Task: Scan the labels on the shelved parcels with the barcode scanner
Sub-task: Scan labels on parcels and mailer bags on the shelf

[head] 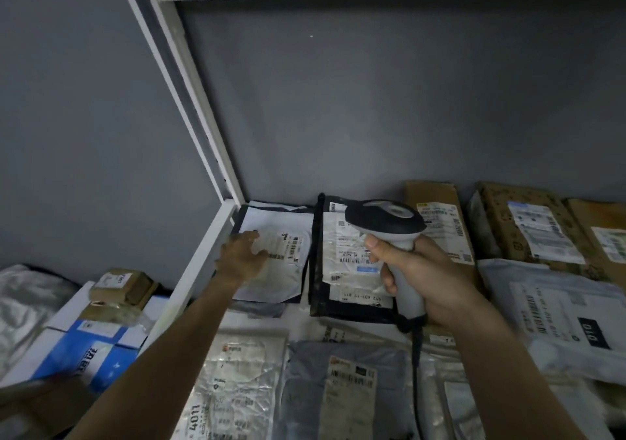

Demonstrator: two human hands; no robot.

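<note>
My right hand (423,277) grips the grey handle of the barcode scanner (386,221), whose dark head points left over a black parcel (338,263) with white labels. My left hand (242,256) reaches to the back left corner of the shelf and rests with spread fingers on a white mailer (281,256), just left of its barcode label (291,244). The scanner's cable (417,365) hangs down from the handle.
Brown cardboard boxes (437,219) with labels line the back right. Grey and silver poly bags (345,388) cover the front of the shelf. A white upright post (200,127) bounds the left side; beyond it lie a blue-white box (95,348) and small brown boxes (122,287).
</note>
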